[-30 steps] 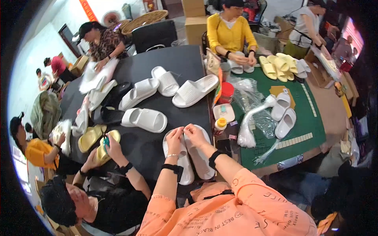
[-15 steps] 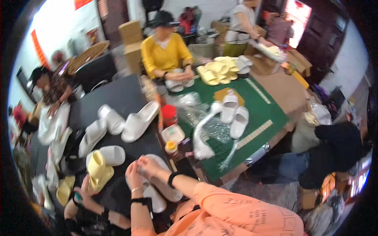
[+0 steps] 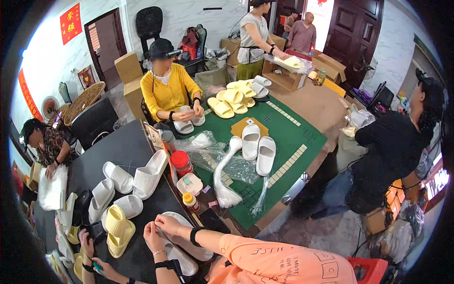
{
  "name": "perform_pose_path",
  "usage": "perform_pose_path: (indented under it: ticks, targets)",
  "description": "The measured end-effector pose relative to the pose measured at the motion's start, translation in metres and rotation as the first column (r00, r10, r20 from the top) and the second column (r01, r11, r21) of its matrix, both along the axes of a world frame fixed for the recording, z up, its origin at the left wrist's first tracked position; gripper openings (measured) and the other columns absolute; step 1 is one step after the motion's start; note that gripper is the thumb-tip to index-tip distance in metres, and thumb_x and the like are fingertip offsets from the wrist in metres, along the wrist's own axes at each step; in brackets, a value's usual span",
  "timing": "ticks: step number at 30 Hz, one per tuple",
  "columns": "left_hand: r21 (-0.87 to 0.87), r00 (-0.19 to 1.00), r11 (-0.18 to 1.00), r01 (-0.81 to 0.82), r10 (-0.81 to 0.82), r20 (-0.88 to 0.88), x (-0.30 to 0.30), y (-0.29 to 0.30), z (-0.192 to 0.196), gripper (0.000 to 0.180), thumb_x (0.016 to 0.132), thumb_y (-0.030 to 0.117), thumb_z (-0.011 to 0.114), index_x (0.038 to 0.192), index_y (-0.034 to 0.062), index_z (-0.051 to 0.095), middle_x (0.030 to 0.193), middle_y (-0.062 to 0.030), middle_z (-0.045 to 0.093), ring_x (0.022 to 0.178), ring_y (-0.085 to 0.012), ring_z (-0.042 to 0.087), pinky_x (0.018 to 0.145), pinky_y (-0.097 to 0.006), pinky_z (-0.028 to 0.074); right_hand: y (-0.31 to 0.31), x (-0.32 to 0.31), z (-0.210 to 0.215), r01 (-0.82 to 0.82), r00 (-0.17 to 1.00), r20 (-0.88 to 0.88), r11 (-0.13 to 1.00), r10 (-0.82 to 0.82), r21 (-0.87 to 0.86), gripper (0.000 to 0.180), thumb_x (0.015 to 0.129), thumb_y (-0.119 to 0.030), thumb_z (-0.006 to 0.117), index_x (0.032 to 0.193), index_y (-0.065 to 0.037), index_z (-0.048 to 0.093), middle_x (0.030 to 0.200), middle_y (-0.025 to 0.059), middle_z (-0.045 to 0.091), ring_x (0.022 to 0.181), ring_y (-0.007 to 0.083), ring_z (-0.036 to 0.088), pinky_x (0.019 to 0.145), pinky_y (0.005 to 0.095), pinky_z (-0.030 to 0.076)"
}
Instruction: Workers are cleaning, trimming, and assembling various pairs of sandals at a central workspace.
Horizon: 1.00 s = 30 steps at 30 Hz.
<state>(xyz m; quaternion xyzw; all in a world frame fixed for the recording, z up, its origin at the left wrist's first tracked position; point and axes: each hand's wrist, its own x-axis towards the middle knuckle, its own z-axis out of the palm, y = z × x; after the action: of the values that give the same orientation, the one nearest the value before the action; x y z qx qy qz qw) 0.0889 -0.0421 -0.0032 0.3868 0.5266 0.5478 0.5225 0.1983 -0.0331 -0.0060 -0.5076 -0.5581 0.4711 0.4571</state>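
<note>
The left hand (image 3: 152, 238) and right hand (image 3: 169, 224) meet with their fingertips drawn close together; whether they are pinched fully, or on something thin, I cannot tell. Just below them a pair of white slippers (image 3: 199, 252) lies side by side, soles down, on the black table (image 3: 128, 146), partly hidden by the hands and forearms. They look like moulded foam: likely light, springy and hard to break, thick in the sole, more yielding at the strap. The smooth skin may slide a little, so the sole's side edges or the strap's rim should give the surest hold. To the left, near a co-worker's hand (image 3: 86, 244), lies a yellow pair (image 3: 121, 240); to the right stand a bottle (image 3: 191, 202) and a red-lidded jar (image 3: 181, 164), with the green mat (image 3: 288, 137) beyond.
</note>
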Motion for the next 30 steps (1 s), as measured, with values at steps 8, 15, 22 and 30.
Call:
perform_pose_path:
  ticks: [8, 15, 22, 30]
  targets:
    - [-0.024, 0.999, 0.999, 0.029, -0.029, -0.034, 0.001, -0.002, 0.004, 0.014, 0.084, 0.016, 0.054, 0.084, 0.0033, 0.06, 0.062, 0.0069, 0.045, 0.055, -0.0021, 0.035, 0.049, -0.017, 0.027, 0.003, -0.002, -0.005, 0.041, 0.999, 0.006, 0.999, -0.041, -0.008, 0.015, 0.081, -0.018, 0.052, 0.076, -0.004, 0.05, 0.066, 0.0083, 0.054, 0.063, 0.0189, 0.053, 0.057, 0.0306, 0.04]
    - [0.016, 1.0, 1.0, 0.017, -0.017, -0.022, 0.005, -0.004, 0.007, 0.012, 0.084, 0.014, 0.055, 0.082, 0.0033, 0.06, 0.061, 0.0076, 0.045, 0.054, -0.0011, 0.035, 0.048, -0.017, 0.026, 0.003, 0.003, -0.002, -0.002, 1.0, -0.003, 0.998, 0.002, -0.069, 0.013, 0.079, -0.016, 0.053, 0.075, -0.003, 0.051, 0.066, 0.0093, 0.055, 0.062, 0.0223, 0.054, 0.058, 0.0326, 0.041]
    - [-0.029, 0.989, 0.997, -0.077, 0.08, 0.126, 0.004, -0.002, 0.004, 0.008, 0.083, 0.011, 0.054, 0.084, 0.0034, 0.057, 0.06, 0.0055, 0.045, 0.054, -0.0023, 0.036, 0.048, -0.018, 0.027, -0.044, 0.028, 0.036, 0.069, 0.915, 0.357, 0.946, -0.186, 0.317, 0.013, 0.073, -0.014, 0.053, 0.078, -0.002, 0.054, 0.073, 0.0106, 0.055, 0.072, 0.0309, 0.052, 0.069, 0.0383, 0.043]
    - [0.013, 0.993, 1.0, 0.006, -0.007, 0.12, -0.002, 0.002, 0.006, 0.01, 0.082, 0.011, 0.054, 0.082, 0.0012, 0.059, 0.062, 0.0028, 0.048, 0.056, -0.004, 0.039, 0.052, -0.019, 0.031, -0.071, 0.001, -0.009, -0.544, 0.656, 0.551, 0.829, 0.516, -0.129, 0.045, 0.071, -0.024, 0.057, 0.114, -0.01, 0.05, 0.102, 0.0298, 0.043, 0.1, 0.0443, 0.041, 0.085, 0.0461, 0.035]
